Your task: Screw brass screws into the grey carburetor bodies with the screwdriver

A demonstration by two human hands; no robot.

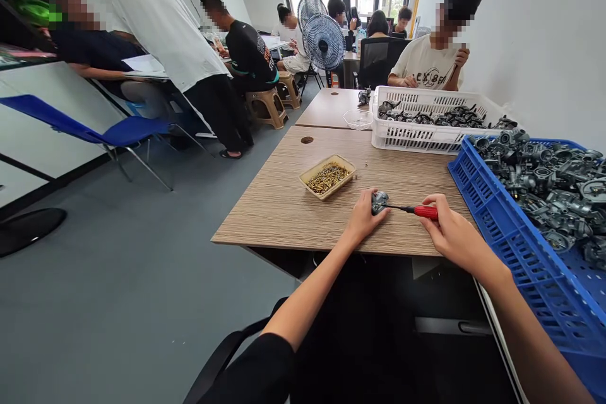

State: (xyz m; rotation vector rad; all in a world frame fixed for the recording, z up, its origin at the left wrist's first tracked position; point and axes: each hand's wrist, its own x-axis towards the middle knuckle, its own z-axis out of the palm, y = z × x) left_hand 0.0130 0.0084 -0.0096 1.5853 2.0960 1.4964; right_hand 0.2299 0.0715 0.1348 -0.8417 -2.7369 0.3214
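Near the front edge of the wooden table (265,202), my left hand (364,218) is closed on a small grey metal part (379,202). My right hand (447,227) grips the red handle of a screwdriver (426,211). The screwdriver's dark shaft points left, and its tip meets the metal part; the exact contact spot is too small to tell. Behind my left hand, to the left, sits a cream tray (307,187) filled with small brass-coloured pieces (329,178). A few tiny pieces lie on the table just right of this tray.
At the right stands a blue crate (502,202) heaped with metal parts (544,173). Behind it is a white crate (416,139) with more parts. A person (428,63) sits beyond. A clear dish (358,118) lies farther back. A blue chair (135,131) stands at the left.
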